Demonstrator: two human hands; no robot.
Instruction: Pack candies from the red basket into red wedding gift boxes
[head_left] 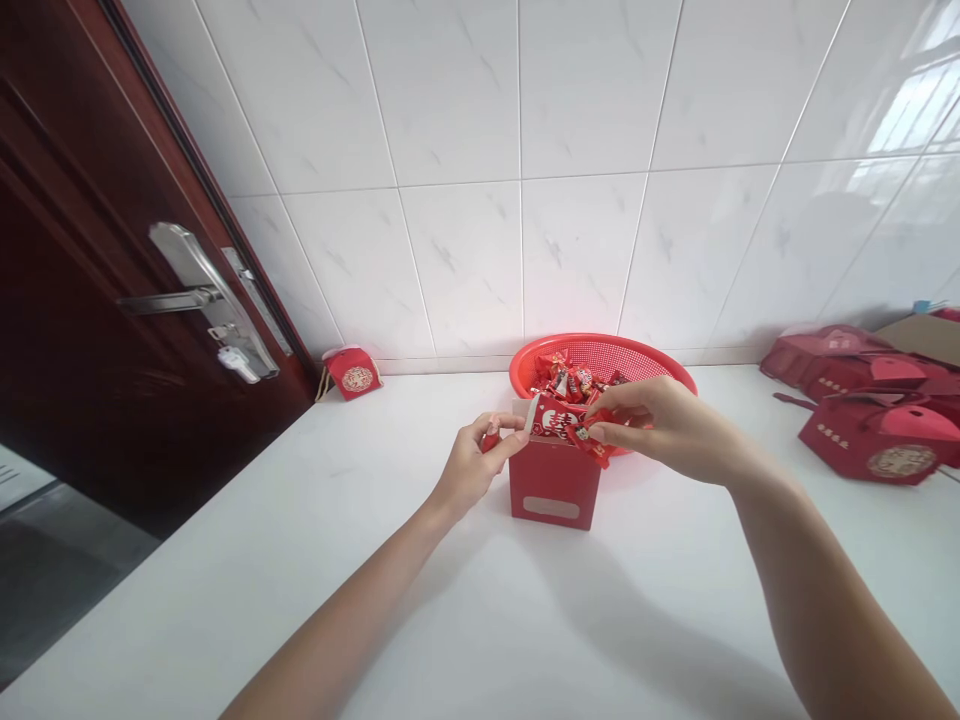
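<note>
An upright red box (555,486) with a pale label stands on the white table. Over its top lies a red packet with white lettering (555,418). My left hand (480,455) is at the box's upper left, fingers closed, with a small red wrapped piece (490,436) between them. My right hand (652,425) pinches red wrapped candy (592,440) at the box's upper right. Behind the box, a red mesh basket (525,362) holds several wrapped candies (574,382). The box's inside is hidden.
A small red box with a gold emblem (355,374) sits near the wall at the left. Several red boxes (885,440) are grouped at the right. A dark red door (97,250) with a metal handle stands left of the white table (300,560); a tiled wall rises behind.
</note>
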